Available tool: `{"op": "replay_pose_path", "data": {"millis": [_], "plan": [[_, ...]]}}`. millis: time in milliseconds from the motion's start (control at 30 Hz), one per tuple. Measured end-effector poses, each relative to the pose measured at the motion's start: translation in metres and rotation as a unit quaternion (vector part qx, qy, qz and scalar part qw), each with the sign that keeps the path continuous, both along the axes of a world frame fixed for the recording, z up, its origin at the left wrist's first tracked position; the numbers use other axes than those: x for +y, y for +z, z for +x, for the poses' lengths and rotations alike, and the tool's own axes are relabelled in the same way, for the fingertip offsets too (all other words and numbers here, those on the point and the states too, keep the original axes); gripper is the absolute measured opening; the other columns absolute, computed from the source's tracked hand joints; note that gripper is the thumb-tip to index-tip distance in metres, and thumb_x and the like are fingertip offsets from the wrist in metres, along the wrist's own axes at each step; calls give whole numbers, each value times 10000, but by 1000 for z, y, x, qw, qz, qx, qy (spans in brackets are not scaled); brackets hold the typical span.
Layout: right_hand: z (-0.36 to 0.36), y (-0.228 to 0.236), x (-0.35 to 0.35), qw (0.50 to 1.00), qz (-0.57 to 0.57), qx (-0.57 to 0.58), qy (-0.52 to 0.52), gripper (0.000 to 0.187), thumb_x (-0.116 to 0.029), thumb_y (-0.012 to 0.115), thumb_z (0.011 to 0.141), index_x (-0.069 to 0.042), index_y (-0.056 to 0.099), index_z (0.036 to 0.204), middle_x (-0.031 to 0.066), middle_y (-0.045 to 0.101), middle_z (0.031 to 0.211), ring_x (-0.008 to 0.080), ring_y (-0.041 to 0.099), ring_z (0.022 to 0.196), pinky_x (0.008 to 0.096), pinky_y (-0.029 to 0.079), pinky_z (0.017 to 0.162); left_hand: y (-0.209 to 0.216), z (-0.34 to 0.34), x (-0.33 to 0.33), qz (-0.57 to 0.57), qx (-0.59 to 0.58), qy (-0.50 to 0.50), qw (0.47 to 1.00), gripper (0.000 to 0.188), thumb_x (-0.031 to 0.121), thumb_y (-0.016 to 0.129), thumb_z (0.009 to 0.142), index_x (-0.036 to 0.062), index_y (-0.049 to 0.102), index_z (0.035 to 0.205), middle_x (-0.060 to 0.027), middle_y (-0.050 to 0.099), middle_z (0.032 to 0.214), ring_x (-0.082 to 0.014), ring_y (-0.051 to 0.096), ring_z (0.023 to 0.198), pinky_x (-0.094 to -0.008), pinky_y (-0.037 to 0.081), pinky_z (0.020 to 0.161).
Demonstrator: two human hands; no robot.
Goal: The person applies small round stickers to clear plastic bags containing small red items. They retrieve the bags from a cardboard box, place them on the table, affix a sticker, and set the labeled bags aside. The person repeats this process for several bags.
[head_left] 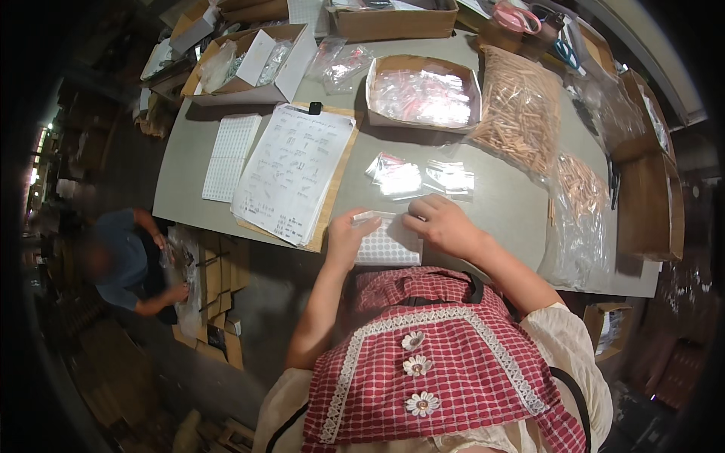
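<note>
From my seat at the remote feed, I see both hands down on a white sheet of small round stickers (385, 245) that lies at the near edge of the grey table (498, 204), just in front of the red checked apron (438, 355). The left hand (345, 238) rests on the sheet's left side, its fingers (356, 219) curled over the upper left corner and pinching it. The right hand (442, 223) sits on the upper right part of the sheet, fingers bent and pressed down at the sheet's top edge (whether they grip a single sticker I cannot tell).

Just beyond the hands lie a few small clear plastic bags (419, 177), flat on the table. To their left is a clipboard with a stack of written papers (294, 174), and beside that another white sheet of dots (230, 155). Farther back stands a shallow cardboard box of filled clear bags (423, 94), and to its right a large clear bag of wooden clothes pegs (521, 109), with a second such bag (581, 211) hanging over the table's right edge. An open white carton (253, 64) stands at the far left corner.

Down on the floor at the left, another person in a blue shirt (124, 260) crouches among flattened cardboard (219, 279), well apart from the table work.
</note>
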State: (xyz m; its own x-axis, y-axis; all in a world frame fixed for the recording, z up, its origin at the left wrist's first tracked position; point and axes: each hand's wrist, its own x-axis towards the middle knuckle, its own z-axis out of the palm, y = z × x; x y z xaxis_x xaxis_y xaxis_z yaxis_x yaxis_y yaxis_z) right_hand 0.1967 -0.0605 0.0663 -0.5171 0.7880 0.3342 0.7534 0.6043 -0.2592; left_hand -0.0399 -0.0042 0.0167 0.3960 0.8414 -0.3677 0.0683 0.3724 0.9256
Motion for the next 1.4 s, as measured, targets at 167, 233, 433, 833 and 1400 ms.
{"op": "replay_pose_path", "data": {"millis": [167,233,433,833,1400], "plan": [[11,-2,25,955,-162,231,-92,175,-126,667,843,-54,662,1003,128,652,921,318,659,867,419,531,771,-10,-1,9,-76,-53,4,996,266,96,726,884,-70,711,1091,-96,744,919,-127,689,766,-259,539,680],[25,-5,52,923,-279,203,-168,204,-166,665,851,-16,689,987,175,699,895,346,685,835,439,534,762,-16,0,11,-62,-39,-14,997,266,104,728,884,-67,713,1087,-97,746,920,-128,691,769,-260,540,685],[27,-39,74,952,-237,61,-186,227,-213,699,814,-1,708,894,209,718,881,396,694,832,468,545,754,-12,0,9,-33,-5,-25,999,289,142,741,879,-61,722,1084,-90,752,913,-125,693,777,-266,540,705],[58,-21,68,905,-326,194,-194,222,-117,695,822,-22,678,1022,166,729,956,306,713,903,382,552,817,-14,0,7,35,38,-16,999,289,179,757,876,-44,734,1059,-82,751,886,-105,679,771,-260,523,696],[59,-42,56,968,-158,114,-158,251,-120,684,832,-19,616,1051,219,683,980,366,675,843,446,535,755,-10,-1,5,33,28,-18,999,244,148,748,895,-31,726,1059,-55,738,890,-80,659,777,-242,513,702]]}}
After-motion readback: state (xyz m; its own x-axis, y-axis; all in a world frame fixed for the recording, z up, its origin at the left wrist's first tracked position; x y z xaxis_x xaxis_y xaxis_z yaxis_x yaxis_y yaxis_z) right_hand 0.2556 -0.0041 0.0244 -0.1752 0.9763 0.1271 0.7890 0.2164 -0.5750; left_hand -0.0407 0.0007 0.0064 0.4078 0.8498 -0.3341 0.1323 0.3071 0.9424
